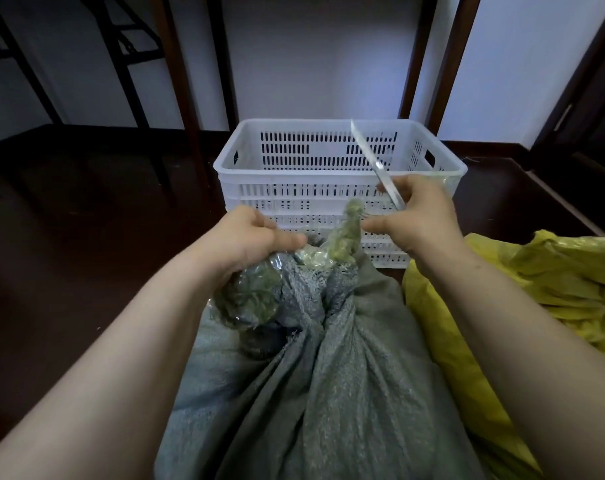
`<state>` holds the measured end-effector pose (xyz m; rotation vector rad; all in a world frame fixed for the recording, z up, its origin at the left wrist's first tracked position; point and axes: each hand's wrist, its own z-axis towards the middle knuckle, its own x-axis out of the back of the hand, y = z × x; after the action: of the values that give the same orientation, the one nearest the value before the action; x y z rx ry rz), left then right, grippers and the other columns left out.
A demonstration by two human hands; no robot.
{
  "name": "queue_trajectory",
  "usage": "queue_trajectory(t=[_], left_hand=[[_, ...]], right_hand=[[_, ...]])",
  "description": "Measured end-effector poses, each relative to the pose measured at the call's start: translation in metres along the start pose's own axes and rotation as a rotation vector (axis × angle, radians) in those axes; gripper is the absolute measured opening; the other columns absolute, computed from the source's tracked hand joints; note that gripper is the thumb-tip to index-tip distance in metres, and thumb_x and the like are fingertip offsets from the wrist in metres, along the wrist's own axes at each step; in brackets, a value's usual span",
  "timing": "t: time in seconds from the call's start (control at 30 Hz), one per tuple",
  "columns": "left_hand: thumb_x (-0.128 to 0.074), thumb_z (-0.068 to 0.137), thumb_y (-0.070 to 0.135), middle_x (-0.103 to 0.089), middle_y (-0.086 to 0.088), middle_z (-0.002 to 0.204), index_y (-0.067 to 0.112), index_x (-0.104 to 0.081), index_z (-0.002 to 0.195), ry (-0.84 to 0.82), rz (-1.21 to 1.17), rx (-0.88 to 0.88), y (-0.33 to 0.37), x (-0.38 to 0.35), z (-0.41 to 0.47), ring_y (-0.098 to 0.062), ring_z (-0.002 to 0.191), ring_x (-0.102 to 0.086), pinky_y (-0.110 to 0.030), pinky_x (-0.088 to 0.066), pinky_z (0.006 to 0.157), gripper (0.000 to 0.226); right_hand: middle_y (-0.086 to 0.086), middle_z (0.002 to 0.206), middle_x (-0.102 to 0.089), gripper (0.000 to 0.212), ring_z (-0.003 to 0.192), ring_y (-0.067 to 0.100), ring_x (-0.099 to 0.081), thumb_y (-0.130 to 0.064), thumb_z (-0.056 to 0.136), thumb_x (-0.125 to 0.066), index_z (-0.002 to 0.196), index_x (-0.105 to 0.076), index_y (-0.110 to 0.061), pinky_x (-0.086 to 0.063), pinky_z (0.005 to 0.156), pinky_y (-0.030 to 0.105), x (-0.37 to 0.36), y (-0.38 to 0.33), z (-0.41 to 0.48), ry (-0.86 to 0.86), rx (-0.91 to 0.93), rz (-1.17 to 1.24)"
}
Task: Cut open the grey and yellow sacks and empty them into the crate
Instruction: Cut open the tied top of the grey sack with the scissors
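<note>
Knife (374, 161) sits gripped in the right hand (422, 216), blade seemingly upward over the crate (277, 192); left hand (245, 237) clenches the bunched neck of the grey sack (346, 358); yellow sack (554, 278) lies just right.

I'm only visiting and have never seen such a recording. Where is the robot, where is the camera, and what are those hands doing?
There is no robot here. A person works with bare hands, and the single camera sits on their head, looking forward and down, so both forearms reach in from the bottom edge. The left hand grips the bunched mouth of the grey sack, where a clear inner bag of green material bulges out. The right hand holds a long metal blade, pointing up and away over the white crate, which stands on the dark floor just beyond. A yellow sack lies right of the grey one.
</note>
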<state>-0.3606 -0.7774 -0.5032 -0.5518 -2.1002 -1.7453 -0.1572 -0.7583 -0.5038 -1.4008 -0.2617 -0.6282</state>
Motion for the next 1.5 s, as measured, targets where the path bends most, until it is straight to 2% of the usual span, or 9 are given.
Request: queue_trajectory(t=[0.07,0.2,0.4,0.6,0.97,1.1,1.27,1.37,1.5], left_hand=[[-0.084,0.065,0.032,-0.073,-0.015,0.084,0.001,-0.073,0.086,0.084,-0.116,0.081,-0.003,-0.006,0.003,-0.025,0.077,-0.068,-0.039,-0.055,0.085,0.039],[-0.081,0.070,0.021,-0.074,-0.013,0.074,0.002,-0.072,0.086,0.149,-0.334,0.116,-0.002,-0.008,0.006,-0.029,0.071,-0.071,-0.039,-0.058,0.077,0.026],[-0.075,0.076,0.013,-0.073,-0.016,0.075,0.002,-0.073,0.084,0.029,-0.529,0.080,-0.002,-0.006,-0.001,-0.024,0.061,-0.070,-0.030,-0.058,0.054,0.014],[-0.075,0.066,0.011,-0.072,-0.020,0.078,-0.004,-0.072,0.088,-0.055,-0.649,0.084,-0.003,-0.003,-0.003,-0.026,0.064,-0.071,-0.031,-0.057,0.055,0.027],[-0.074,0.076,0.008,-0.072,-0.016,0.068,-0.003,-0.072,0.083,0.101,-0.637,0.027,0.000,-0.008,-0.001,-0.023,0.055,-0.069,-0.027,-0.055,0.050,0.013],[-0.074,0.077,0.008,-0.072,-0.017,0.072,-0.004,-0.072,0.085,0.119,-0.640,0.014,-0.001,-0.013,0.001,-0.024,0.060,-0.070,-0.027,-0.055,0.053,0.014],[-0.075,0.076,0.009,-0.072,-0.016,0.068,0.001,-0.072,0.071,0.125,-0.620,0.000,-0.001,-0.017,0.002,-0.023,0.057,-0.069,-0.030,-0.058,0.054,0.010],[-0.075,0.077,0.010,-0.071,-0.015,0.066,0.001,-0.072,0.071,0.131,-0.588,-0.002,-0.003,-0.016,0.004,-0.023,0.055,-0.068,-0.030,-0.058,0.053,0.011],[-0.075,0.077,0.011,-0.071,-0.018,0.071,-0.002,-0.071,0.076,0.156,-0.540,0.000,-0.005,-0.014,0.007,-0.026,0.060,-0.068,-0.035,-0.060,0.059,0.013]], right_hand=[[-0.012,0.079,-0.057,0.027,0.077,0.014,-0.059,-0.016,0.070,-0.080,0.083,-0.061,-0.029,-0.053,0.069,0.039,-0.001,-0.011,-0.003,0.053,0.133,-0.039],[-0.007,0.066,-0.066,0.013,0.050,0.000,-0.056,-0.024,0.069,-0.082,0.070,-0.070,-0.020,-0.042,0.051,0.024,-0.014,-0.022,-0.012,-0.272,0.057,0.064],[0.002,0.078,-0.071,0.038,0.080,0.021,-0.068,-0.037,0.052,-0.090,0.077,-0.071,-0.017,-0.055,0.079,0.041,-0.028,-0.015,-0.018,-0.330,-0.001,0.033],[0.006,0.082,-0.072,0.042,0.083,0.024,-0.068,-0.039,0.048,-0.091,0.075,-0.069,-0.015,-0.054,0.084,0.048,-0.036,-0.011,-0.021,-0.348,0.001,0.091],[-0.006,0.074,-0.071,0.023,0.078,0.017,-0.068,-0.040,0.056,-0.085,0.066,-0.067,-0.029,-0.056,0.079,0.047,-0.047,-0.008,-0.019,-0.204,0.138,0.163],[0.004,0.071,-0.072,0.051,0.073,0.024,-0.070,-0.059,0.044,-0.080,0.069,-0.070,-0.015,-0.057,0.073,0.049,-0.048,-0.010,-0.022,-0.205,0.085,0.171],[0.005,0.072,-0.069,0.019,0.046,0.009,-0.051,-0.026,0.082,-0.071,0.067,-0.063,-0.019,-0.048,0.051,0.027,-0.050,-0.008,-0.017,-0.178,-0.051,0.248],[0.015,0.082,-0.065,0.014,0.027,0.000,-0.032,-0.013,0.086,-0.066,0.075,-0.059,-0.011,-0.026,0.030,0.014,-0.044,-0.007,-0.014,-0.242,-0.233,0.475],[0.008,0.064,-0.065,0.016,0.026,0.002,-0.030,-0.006,0.085,-0.066,0.072,-0.055,-0.007,-0.022,0.029,0.012,-0.035,-0.004,-0.008,-0.313,-0.280,0.611]])
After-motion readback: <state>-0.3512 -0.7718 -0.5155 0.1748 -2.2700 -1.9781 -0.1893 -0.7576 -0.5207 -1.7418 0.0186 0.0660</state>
